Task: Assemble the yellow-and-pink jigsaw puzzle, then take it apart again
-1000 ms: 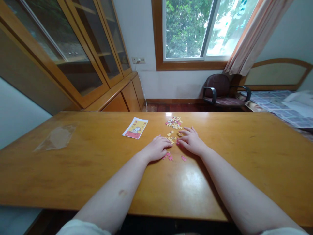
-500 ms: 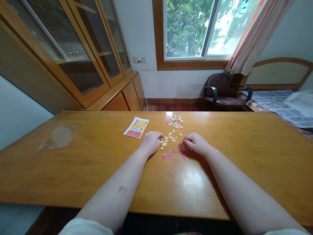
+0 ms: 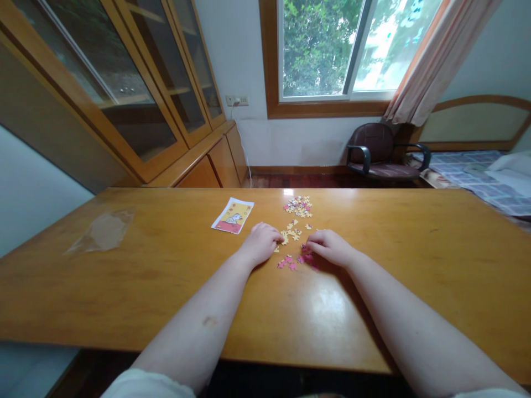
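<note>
My left hand (image 3: 262,242) rests on the table with its fingers curled together at the left edge of loose yellow jigsaw pieces (image 3: 292,233); whatever is under its fingertips is hidden. My right hand (image 3: 327,246) is bent down over pink jigsaw pieces (image 3: 306,258), its closed fingertips touching them. A smaller group of pink pieces (image 3: 287,262) lies between the hands, nearer to me. Farther back is a mixed pile of jigsaw pieces (image 3: 298,206). Left of it lies a picture card (image 3: 233,215) showing a white animal on yellow and red.
A clear plastic bag (image 3: 102,232) lies on the left of the wooden table (image 3: 166,298). Beyond the table stand a glass-doored cabinet (image 3: 182,142), a dark red armchair (image 3: 373,148) and a bed (image 3: 477,177). A window (image 3: 319,50) is in the far wall.
My right hand has moved slightly left, and the pink pieces beneath it have shifted left and closer together. My left hand has slid a little right over the yellow pieces.
</note>
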Demonstrator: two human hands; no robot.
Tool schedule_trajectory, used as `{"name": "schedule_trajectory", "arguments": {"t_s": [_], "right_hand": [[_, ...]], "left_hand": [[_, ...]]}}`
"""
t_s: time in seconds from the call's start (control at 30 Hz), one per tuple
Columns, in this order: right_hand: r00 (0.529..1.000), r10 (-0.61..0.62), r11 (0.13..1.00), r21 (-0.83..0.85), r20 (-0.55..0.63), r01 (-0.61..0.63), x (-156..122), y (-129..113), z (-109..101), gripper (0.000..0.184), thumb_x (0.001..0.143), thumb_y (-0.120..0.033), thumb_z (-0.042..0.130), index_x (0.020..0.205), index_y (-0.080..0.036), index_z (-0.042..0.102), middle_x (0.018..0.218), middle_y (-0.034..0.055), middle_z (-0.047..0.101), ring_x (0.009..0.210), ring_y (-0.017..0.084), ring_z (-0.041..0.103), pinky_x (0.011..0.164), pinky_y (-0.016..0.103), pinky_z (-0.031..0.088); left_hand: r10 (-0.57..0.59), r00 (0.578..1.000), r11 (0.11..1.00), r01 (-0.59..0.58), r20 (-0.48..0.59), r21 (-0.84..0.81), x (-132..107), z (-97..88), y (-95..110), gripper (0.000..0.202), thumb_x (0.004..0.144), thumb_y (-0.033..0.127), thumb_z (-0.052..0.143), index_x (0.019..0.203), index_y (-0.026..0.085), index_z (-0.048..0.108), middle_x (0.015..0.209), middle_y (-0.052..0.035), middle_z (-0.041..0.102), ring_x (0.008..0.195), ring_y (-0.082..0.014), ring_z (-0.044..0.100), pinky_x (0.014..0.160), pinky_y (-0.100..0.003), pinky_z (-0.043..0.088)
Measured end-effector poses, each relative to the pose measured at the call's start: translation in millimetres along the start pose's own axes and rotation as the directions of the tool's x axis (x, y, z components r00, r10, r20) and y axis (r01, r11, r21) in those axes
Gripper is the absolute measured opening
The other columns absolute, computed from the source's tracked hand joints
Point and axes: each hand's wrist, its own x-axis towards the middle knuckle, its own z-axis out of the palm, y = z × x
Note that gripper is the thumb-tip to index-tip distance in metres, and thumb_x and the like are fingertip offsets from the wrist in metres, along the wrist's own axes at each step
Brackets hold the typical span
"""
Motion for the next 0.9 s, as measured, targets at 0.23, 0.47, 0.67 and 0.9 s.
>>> {"name": "schedule_trajectory", "arguments": {"t_s": [0.23, 0.47, 0.67, 0.9], "right_hand": [[0.975, 0.098, 0.975, -0.176, -0.2, -0.134, -1, 11, -6, 0.044, 0.093, -0.037, 0.038, 0.059, -0.018, 0.059, 0.061, 0.0035, 0.06, 0.061, 0.015, 0.053, 0.063, 0.027, 0.036], [0.996, 0.083, 0.996, -0.019, -0.036, -0.084, 0, 3, -1, 0.038, 0.092, -0.037, 0.042, 0.064, -0.018, 0.061, 0.061, 0.0005, 0.061, 0.06, 0.014, 0.054, 0.06, 0.025, 0.036], [0.947, 0.111, 0.976, -0.146, -0.301, -0.161, -1, 16, -6, 0.044, 0.094, -0.039, 0.037, 0.063, -0.019, 0.061, 0.065, 0.0044, 0.064, 0.066, 0.018, 0.057, 0.065, 0.028, 0.038], [0.819, 0.292, 0.911, -0.117, -0.493, -0.396, -2, 24, -9, 0.046, 0.094, -0.042, 0.035, 0.065, -0.02, 0.062, 0.064, 0.0053, 0.065, 0.064, 0.019, 0.058, 0.059, 0.028, 0.035]], "left_hand": [[-0.131, 0.99, 0.991, 0.132, -0.047, 0.019, 0, -6.2, 2, 0.036, 0.08, 0.009, 0.047, 0.1, 0.023, 0.074, 0.097, -0.004, 0.074, 0.095, -0.023, 0.062, 0.094, -0.038, 0.043], [-0.061, 0.998, 0.998, 0.06, -0.029, -0.031, 0, -0.3, 0, 0.044, 0.078, 0.007, 0.047, 0.111, 0.024, 0.07, 0.106, -0.0024, 0.073, 0.1, -0.0215, 0.062, 0.094, -0.036, 0.045], [-0.252, 0.963, 0.967, 0.254, -0.099, 0.001, 0, -4.9, -7, 0.035, 0.08, 0.01, 0.046, 0.1, 0.02, 0.073, 0.1, -0.0044, 0.074, 0.097, -0.0227, 0.063, 0.089, -0.035, 0.048], [-0.26, 0.963, 0.964, 0.263, -0.068, 0.03, 1, -6.3, -8, 0.035, 0.079, 0.011, 0.047, 0.099, 0.023, 0.074, 0.099, -0.005, 0.074, 0.098, -0.0237, 0.063, 0.091, -0.037, 0.047]]}}
